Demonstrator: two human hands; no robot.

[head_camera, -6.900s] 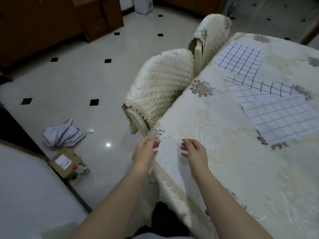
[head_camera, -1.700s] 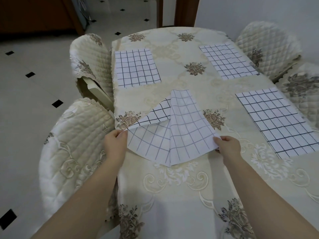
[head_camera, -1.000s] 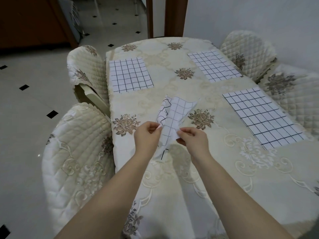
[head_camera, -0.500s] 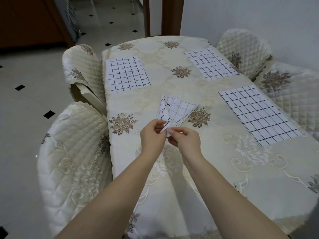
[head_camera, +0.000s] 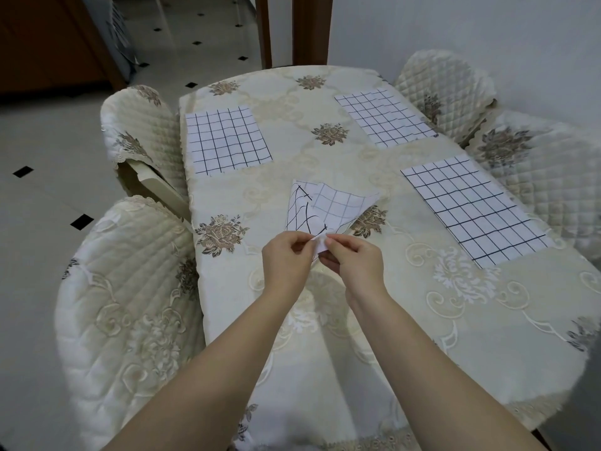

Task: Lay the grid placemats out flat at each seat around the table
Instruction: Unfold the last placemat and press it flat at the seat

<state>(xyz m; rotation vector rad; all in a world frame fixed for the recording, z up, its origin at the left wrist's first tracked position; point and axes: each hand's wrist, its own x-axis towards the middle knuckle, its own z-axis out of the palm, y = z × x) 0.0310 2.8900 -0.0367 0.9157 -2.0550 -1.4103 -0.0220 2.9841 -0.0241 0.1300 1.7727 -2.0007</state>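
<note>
A white placemat with a black grid [head_camera: 328, 206] is bunched and folded over itself above the middle of the table [head_camera: 325, 320]. My left hand [head_camera: 286, 258] and my right hand [head_camera: 354, 258] sit close together and both pinch its near corner. Three more grid placemats lie flat: one at the far left [head_camera: 227, 139], one at the far right [head_camera: 385, 117], one at the near right [head_camera: 473, 211]. The table wears a cream embroidered cloth.
Quilted cream chairs stand round the table: two on the left [head_camera: 143, 125] [head_camera: 126, 288] and two on the right [head_camera: 445, 89] [head_camera: 546, 164]. A white wall rises behind the right side. Pale tiled floor with black diamonds lies to the left, beside dark wooden furniture [head_camera: 48, 40].
My hands, once spread wide on the placemat's two near corners, have come together at one corner. The placemat has collapsed from half-open into a narrow folded bunch.
</note>
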